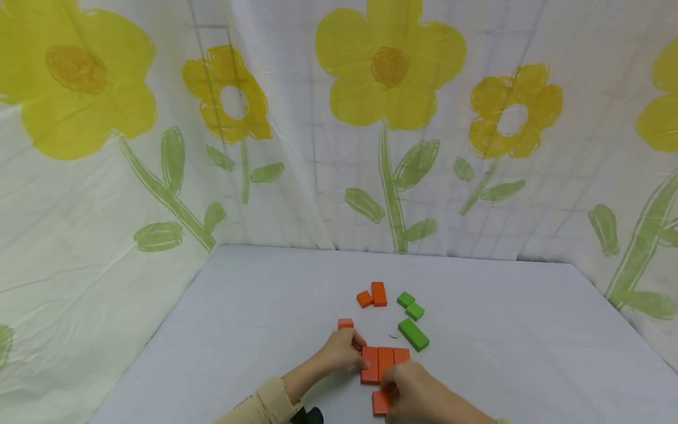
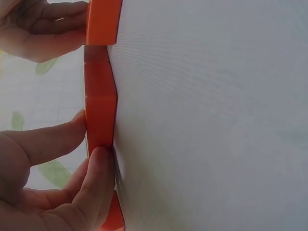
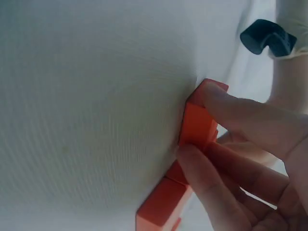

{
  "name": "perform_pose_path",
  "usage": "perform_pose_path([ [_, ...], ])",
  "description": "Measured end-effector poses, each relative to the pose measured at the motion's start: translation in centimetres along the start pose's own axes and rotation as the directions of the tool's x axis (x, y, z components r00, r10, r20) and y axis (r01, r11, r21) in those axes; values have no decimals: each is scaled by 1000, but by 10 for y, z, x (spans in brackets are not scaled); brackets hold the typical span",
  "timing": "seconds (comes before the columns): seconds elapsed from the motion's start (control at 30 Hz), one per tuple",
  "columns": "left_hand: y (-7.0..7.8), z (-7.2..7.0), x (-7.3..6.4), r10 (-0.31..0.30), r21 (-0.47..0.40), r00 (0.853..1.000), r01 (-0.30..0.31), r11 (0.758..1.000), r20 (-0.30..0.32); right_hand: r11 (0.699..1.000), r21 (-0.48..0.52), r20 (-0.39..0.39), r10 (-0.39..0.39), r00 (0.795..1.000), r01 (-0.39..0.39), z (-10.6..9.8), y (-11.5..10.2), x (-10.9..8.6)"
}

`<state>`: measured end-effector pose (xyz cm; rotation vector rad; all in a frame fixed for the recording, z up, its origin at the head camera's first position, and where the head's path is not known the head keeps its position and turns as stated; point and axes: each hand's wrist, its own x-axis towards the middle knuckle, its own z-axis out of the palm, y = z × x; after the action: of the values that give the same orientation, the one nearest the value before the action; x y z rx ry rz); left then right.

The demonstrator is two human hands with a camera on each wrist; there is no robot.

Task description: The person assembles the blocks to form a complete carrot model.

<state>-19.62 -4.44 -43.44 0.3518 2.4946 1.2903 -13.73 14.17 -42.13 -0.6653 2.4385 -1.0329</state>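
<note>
Leftmost on my feed, a lone orange block [image 1: 345, 323] sits on the tabletop [image 1: 254, 306], just beyond the left hand [image 1: 343, 351] and partly hidden by it. That hand has its fingertips against the left block [image 1: 369, 365] of a touching row of three; whether they clamp it or merely steady it, I can't tell. I'd want light, even pressure there, so the row doesn't slide.

Next come the row's middle block [image 1: 386, 360] and, on the near side of the row across a narrow gap, the held block [image 1: 379, 404]. The right block [image 1: 402, 354] ends the row. Farther right lies a long green block [image 1: 413, 334], past the row's far edge.

Last, the right hand [image 1: 418, 391] pinches the held block between thumb and fingers. I'd keep that pinch level and square to the row's near edge, with the fingertips clear of whichever face must meet another block.

As for direction, the left and middle blocks have their long axes running away from me, parallel; the right one's near part is covered. The held block shows one end to the left, but the hand hides the rest, so I can't read its long axis, or whether it touches the tabletop.
</note>
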Motion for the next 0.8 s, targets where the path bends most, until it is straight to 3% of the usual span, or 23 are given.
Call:
perform_pose_path([
  [0.13,0,0,-1,5,-8,1000,-4,1000,10,998,-1,5,63,998,-63,0,-3,-3],
  [0.47,-2,-1,-3,-10,-64,999,13,998,41,996,-20,-1,86,996,-86,-3,-3,-3],
  [0.57,-1,-1,-3,-17,-59,999,20,998,46,998,-25,-6,56,998,-56,-1,-2,-2],
  [0.8,1,-1,-2,-36,-55,998,39,998,49,987,-154,-45,-61,997,54,-4,-2,2],
])
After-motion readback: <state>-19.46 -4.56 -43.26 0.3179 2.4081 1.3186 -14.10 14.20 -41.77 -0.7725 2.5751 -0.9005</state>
